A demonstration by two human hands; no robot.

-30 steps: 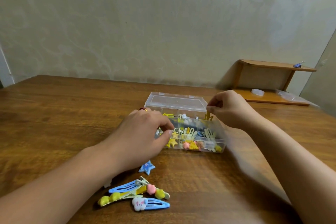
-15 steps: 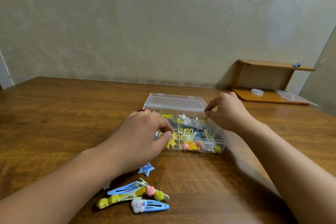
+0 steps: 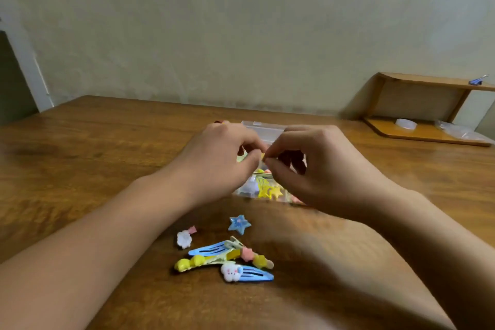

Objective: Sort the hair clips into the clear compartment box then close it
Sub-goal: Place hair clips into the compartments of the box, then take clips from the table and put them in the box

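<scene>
Wood-grain brown table (image 3: pixel 93 158) carries everything. Behind both hands sits the clear plastic compartment box (image 3: pixel 263 190), its long axis running left to right, lid raised at the far side. Left hand (image 3: pixel 217 161) and right hand (image 3: pixel 318 169) meet above it, fingertips curled together, pinching something small; what it is cannot be told. Nearer than the wrists, blue snap hair clips (image 3: pixel 251 273) lie pointing right.
</scene>
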